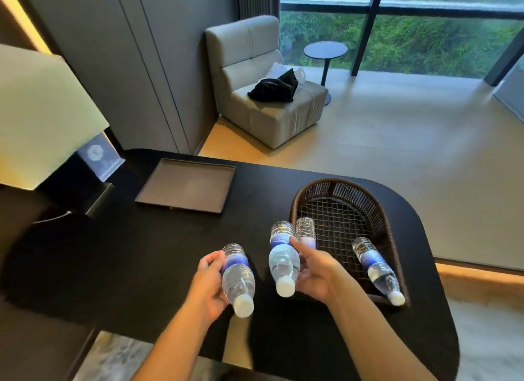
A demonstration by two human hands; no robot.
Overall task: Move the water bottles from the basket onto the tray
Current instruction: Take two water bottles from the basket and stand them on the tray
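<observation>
My left hand (208, 287) grips a clear water bottle (237, 278) with a blue label and white cap, held over the black table left of the basket. My right hand (314, 272) holds a second bottle (283, 263) at the basket's left edge, cap toward me. Behind my right fingers a third bottle (305, 230) lies against the basket's left wall. Another bottle (378, 270) lies inside the dark woven basket (340, 186) on its right side. The flat dark square tray (185, 186) sits at the table's far left with nothing on it.
The black table (127, 253) has a rounded right end. A lamp with a pale shade (42, 116) and a small clock stand (97, 159) sit at the far left, beside the tray. Beyond the table are a grey armchair (263, 82) and a round side table (325, 51).
</observation>
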